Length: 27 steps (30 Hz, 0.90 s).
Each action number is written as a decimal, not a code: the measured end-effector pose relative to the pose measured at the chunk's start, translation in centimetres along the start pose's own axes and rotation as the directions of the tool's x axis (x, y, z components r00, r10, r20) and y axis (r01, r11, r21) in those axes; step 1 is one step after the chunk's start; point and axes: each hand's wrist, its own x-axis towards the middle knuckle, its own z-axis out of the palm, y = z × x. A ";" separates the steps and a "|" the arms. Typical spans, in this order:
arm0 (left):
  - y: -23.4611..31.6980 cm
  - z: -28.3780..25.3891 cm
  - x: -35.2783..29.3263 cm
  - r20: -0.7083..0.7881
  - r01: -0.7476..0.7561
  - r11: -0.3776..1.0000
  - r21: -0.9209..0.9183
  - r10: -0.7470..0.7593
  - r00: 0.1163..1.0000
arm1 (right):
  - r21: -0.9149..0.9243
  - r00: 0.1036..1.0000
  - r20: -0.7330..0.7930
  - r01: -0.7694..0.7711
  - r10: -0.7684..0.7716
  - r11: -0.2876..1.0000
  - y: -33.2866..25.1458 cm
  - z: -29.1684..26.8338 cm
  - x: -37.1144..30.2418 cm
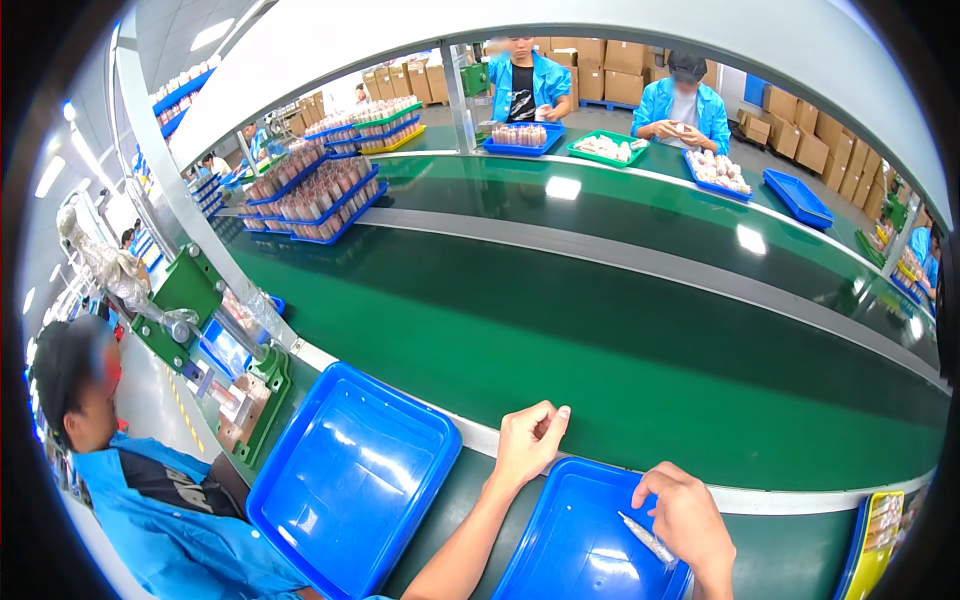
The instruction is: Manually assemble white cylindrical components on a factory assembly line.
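Observation:
My left hand (530, 440) is raised at the edge of the green belt, its fingers curled in and the thumb pressed against them; whatever they hold, if anything, is hidden. Over the blue tray (545, 535) in front of me hangs my right hand (690, 520), with a bent index finger set apart from the thumb. Beside those fingers, a slim clear tube (648, 538) with a pointed white tip and pale contents lies slanted; part of it is close under the hand. A second blue tray (350, 480) stands left of my left forearm, with a few small pale bits in it.
The wide green belt (560, 340) runs across ahead. A green hand press (255, 390) stands left, near a seated co-worker (170, 500). Stacked trays of tubes (315, 200) sit at far left; a yellow tray (875, 540) is at right. Two people work across the belt.

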 end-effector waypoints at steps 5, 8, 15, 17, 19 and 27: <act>-0.7 0.1 0.0 -0.005 -0.011 1.000 0.018 0.011 1.000 | -0.021 0.995 -0.051 0.082 -0.083 0.996 -0.8 -0.3 0.2; -0.5 0.1 0.0 -0.001 -0.005 1.000 0.020 0.005 1.000 | -0.029 0.995 -0.054 0.086 -0.088 0.996 -0.7 -0.2 0.1; 0.1 0.1 0.0 0.018 0.010 1.000 0.029 -0.011 1.000 | -0.054 0.944 -0.238 0.223 -0.229 0.973 -0.6 0.0 0.8; 0.0 0.1 0.0 0.015 0.007 1.000 0.018 -0.007 1.000 | -0.058 0.933 -0.253 0.251 -0.257 0.966 -0.9 -0.2 0.8; -0.2 0.1 0.0 0.017 0.006 1.000 0.019 -0.006 1.000 | -0.046 0.926 -0.264 0.267 -0.270 0.963 -1.1 -0.2 0.7; 0.0 0.0 0.0 0.027 0.011 0.997 0.078 -0.014 1.000 | -0.011 0.849 -0.338 0.427 -0.406 0.904 -0.3 0.4 1.0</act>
